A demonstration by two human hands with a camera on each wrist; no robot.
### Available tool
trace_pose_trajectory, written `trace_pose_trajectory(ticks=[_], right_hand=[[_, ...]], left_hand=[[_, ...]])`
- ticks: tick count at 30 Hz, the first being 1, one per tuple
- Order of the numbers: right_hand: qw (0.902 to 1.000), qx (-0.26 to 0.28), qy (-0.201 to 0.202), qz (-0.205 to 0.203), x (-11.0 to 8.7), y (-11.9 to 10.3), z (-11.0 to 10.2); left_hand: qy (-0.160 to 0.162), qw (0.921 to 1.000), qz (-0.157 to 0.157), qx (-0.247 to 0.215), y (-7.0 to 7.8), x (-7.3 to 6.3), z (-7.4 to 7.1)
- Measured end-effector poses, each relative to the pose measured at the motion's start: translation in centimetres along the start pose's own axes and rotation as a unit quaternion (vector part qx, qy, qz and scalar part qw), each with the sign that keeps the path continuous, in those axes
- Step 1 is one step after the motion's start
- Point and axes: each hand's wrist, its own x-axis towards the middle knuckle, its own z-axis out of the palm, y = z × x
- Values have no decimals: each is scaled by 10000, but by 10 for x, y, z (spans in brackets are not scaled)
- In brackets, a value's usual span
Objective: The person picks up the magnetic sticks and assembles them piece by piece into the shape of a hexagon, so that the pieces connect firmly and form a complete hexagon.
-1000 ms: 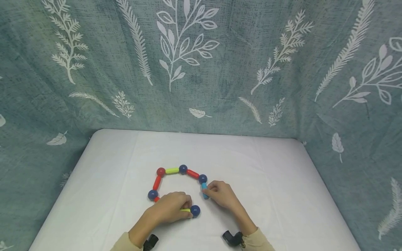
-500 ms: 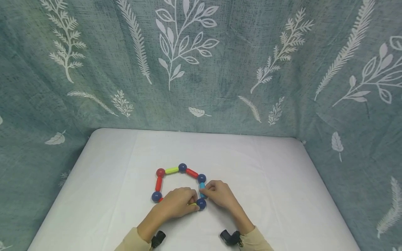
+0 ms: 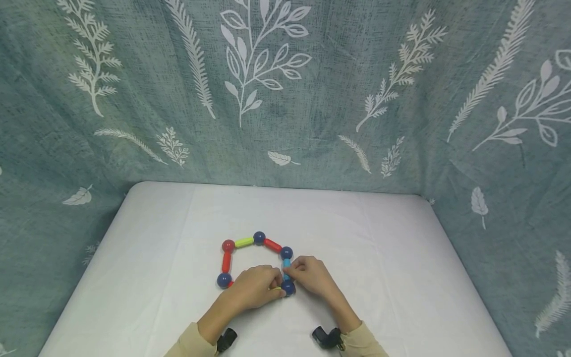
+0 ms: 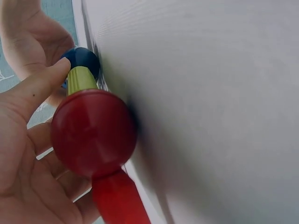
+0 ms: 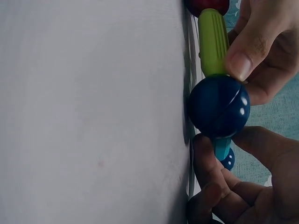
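A ring of magnetic rods and balls lies on the white table. My left hand (image 3: 253,287) pinches a yellow-green rod (image 5: 213,44) close to a dark blue ball (image 3: 288,288). Across from it, my right hand (image 3: 313,275) pinches a light blue rod (image 3: 286,265), whose near end meets that same ball. The rod's far end joins another blue ball (image 3: 286,253). Under my left hand, hidden in the head view, a red ball (image 4: 93,133) links the yellow-green rod to a red rod (image 4: 119,198).
The ring's far side has a blue ball (image 3: 259,238), a yellow-green rod (image 3: 244,242) and a red ball (image 3: 228,246). A blue ball (image 3: 224,280) forms its left corner. White tabletop (image 3: 401,277) surrounds it, with a patterned green curtain (image 3: 312,99) behind.
My left hand has moved right and slightly away, bringing the yellow-green rod and blue ball up to the light blue rod. The ring's left corner shifted slightly right. The right hand barely moved.
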Motion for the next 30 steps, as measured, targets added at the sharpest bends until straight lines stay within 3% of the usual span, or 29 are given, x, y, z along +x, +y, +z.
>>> trace_pose_trajectory(ticks=[3,7,12,16,21,25,30], right_hand=[[10000,-34,8,1,1,0,-2],[9997,-81,143,182,5,-2,-7],[9987,-262,316,307,14,-6,-14],[9985,-426,330,63,22,-7,-16],[9985,-416,229,-272,29,-7,-13],[9973,-455,147,-551,33,-7,-11],[9973,-565,149,-453,35,-4,-12]], left_hand=[[147,9998,-163,0,-2,-5,-5],[640,9960,-602,141,-11,-18,-17],[1392,9803,-1361,337,-30,-40,-32],[1705,9681,-1829,167,-43,-54,-38],[1596,9651,-2073,-150,-53,-63,-35],[1466,9651,-2110,-514,-55,-63,-30],[1473,9663,-2023,-600,-56,-56,-29]])
